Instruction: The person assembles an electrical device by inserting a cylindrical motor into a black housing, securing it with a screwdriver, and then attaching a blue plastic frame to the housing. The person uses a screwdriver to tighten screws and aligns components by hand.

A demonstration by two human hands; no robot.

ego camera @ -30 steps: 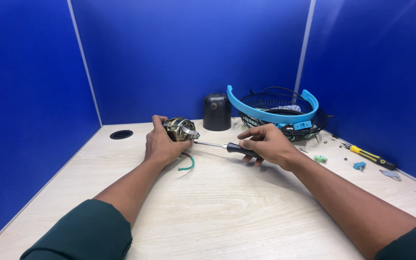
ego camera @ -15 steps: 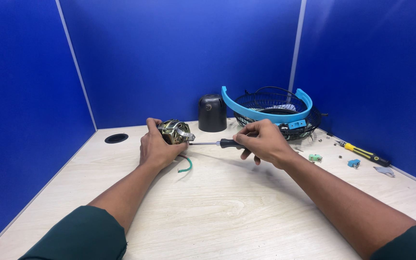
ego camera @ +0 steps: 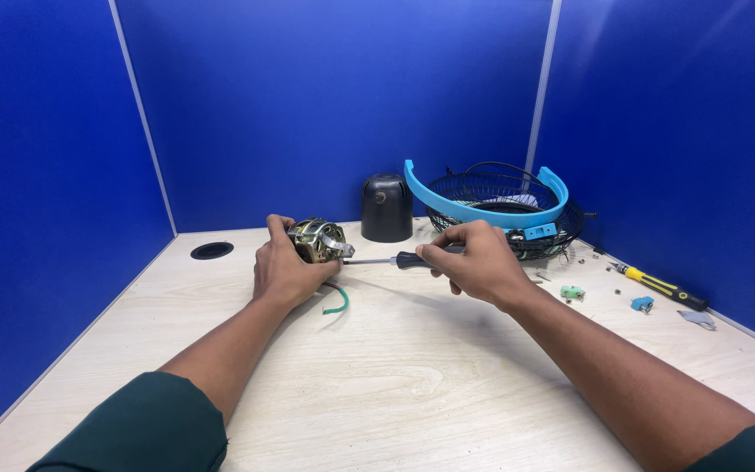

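Note:
My left hand (ego camera: 283, 269) grips a small electric motor (ego camera: 317, 239) with copper windings and a metal bracket, held just above the pale wooden desk (ego camera: 395, 385). A green wire (ego camera: 339, 302) and a red one trail from under it onto the desk. My right hand (ego camera: 475, 260) is closed around the black handle of a screwdriver (ego camera: 392, 260). Its metal shaft lies level and points left, with the tip at the motor's bracket.
A black dome-shaped cover (ego camera: 386, 207) stands behind the motor. At back right a black wire fan guard (ego camera: 495, 191) carries a blue plastic ring (ego camera: 482, 213). A yellow-and-black screwdriver (ego camera: 660, 285), small teal parts (ego camera: 572, 293) and screws lie at right. A round cable hole (ego camera: 211, 250) sits at left.
Both hands, with motor and screwdriver, sit slightly higher and further left in view than a second ago. The screwdriver tip stays at the motor. Nothing else has moved.

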